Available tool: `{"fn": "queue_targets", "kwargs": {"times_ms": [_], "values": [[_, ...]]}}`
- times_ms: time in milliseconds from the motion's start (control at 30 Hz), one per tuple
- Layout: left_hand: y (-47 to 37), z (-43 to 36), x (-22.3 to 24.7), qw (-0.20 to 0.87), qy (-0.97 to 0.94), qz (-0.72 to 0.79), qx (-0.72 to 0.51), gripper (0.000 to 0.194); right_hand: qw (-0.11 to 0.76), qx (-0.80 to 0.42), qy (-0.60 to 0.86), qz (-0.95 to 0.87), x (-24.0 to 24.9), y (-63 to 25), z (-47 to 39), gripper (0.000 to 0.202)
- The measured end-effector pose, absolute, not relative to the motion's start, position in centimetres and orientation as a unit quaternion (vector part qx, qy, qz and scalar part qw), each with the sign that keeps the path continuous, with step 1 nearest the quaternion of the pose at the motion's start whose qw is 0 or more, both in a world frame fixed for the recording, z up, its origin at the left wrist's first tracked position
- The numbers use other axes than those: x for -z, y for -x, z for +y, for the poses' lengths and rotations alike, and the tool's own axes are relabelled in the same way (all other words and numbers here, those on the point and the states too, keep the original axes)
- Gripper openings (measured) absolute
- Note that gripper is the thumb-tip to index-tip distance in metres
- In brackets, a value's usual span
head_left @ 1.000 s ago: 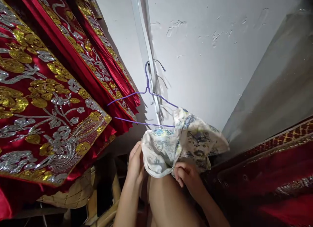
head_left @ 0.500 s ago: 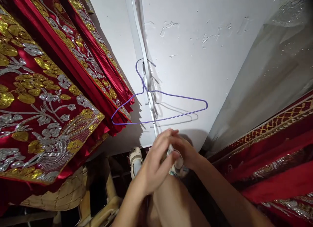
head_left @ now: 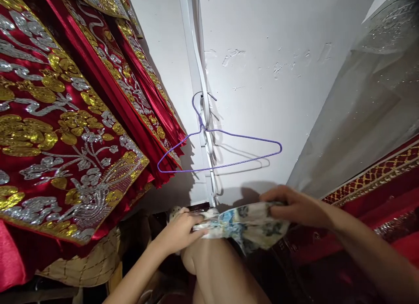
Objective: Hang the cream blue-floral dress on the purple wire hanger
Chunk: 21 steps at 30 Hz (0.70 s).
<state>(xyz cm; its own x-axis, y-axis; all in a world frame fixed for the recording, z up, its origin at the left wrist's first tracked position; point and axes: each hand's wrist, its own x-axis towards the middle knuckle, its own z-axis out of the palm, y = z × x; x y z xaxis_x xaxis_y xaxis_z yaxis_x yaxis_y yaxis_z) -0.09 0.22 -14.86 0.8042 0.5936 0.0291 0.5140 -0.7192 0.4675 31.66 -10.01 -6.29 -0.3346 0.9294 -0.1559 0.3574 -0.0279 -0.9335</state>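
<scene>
A white cloth (head_left: 242,223) with blue and dark green print is stretched sideways between my two hands, above my bare knee. My left hand (head_left: 183,229) pinches its left end, where the fabric is gathered narrow. At the other end, my right hand (head_left: 288,204) grips the upper edge, and the cloth fans out and hangs below it. What kind of cloth article it is, I cannot tell; it is partly smeared by motion. Beyond my hands a purple wire hanger (head_left: 242,164) hangs bare from a hook on a white rail (head_left: 200,68).
Red garments (head_left: 81,121) with gold and silver embroidery hang at the left. A translucent cover (head_left: 347,112) and more red fabric (head_left: 393,208) are at the right. Behind the hanger stands a white wall (head_left: 248,29) with peeling marks. A tan quilted item (head_left: 78,264) sits low at the left.
My hands were close together around the bunched cloth; now they are wide apart, the right one moved rightward, and the cloth is spread between them. The view has shifted slightly.
</scene>
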Motion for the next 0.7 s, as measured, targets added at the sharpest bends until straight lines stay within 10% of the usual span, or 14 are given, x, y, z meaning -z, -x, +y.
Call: {"fn": "queue_targets", "kwargs": {"times_ms": [367,700], "values": [[-3.5,-4.7,10.3,0.243,-0.892,0.268,-0.272,0.025,0.626,-0.324,0.508,-0.494,2.9,-39.8,-3.5,0.006],[0.5,-2.1,9.5,0.248,-0.816,0.352,-0.387,0.03,0.433,-0.446,0.492,-0.609,-1.8,-33.8,2.9,0.013]]}}
